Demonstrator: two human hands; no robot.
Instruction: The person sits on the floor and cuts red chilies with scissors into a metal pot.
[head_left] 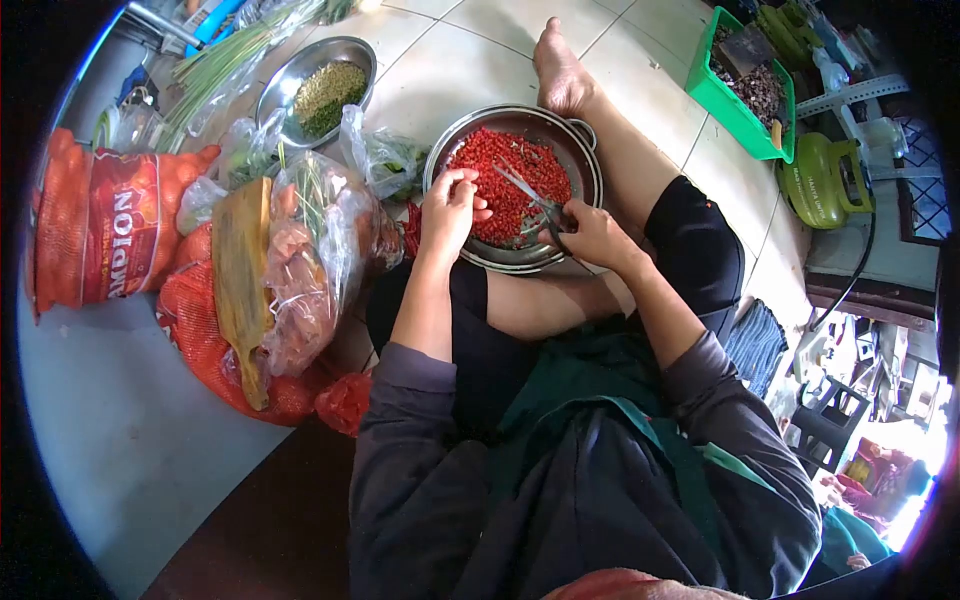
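A round metal pot (596,187) stands between my legs, filled with chopped red pieces (515,165) that look like chillies. My right hand (592,237) grips the dark handles of a pair of scissors (528,190), whose blades are parted and point up and left over the red pieces. Over the left side of the pot is my left hand (455,208), its fingers curled in with the fingertips close together. Whatever lies between those fingers is too small or hidden to make out.
An oval metal bowl (268,98) of chopped greens lies beyond the pot. Left are plastic bags, a wooden board (238,290) and red net sacks (120,230). Right are a green crate (708,85) and a gas cylinder (818,185). Another person (880,480) is at the lower right.
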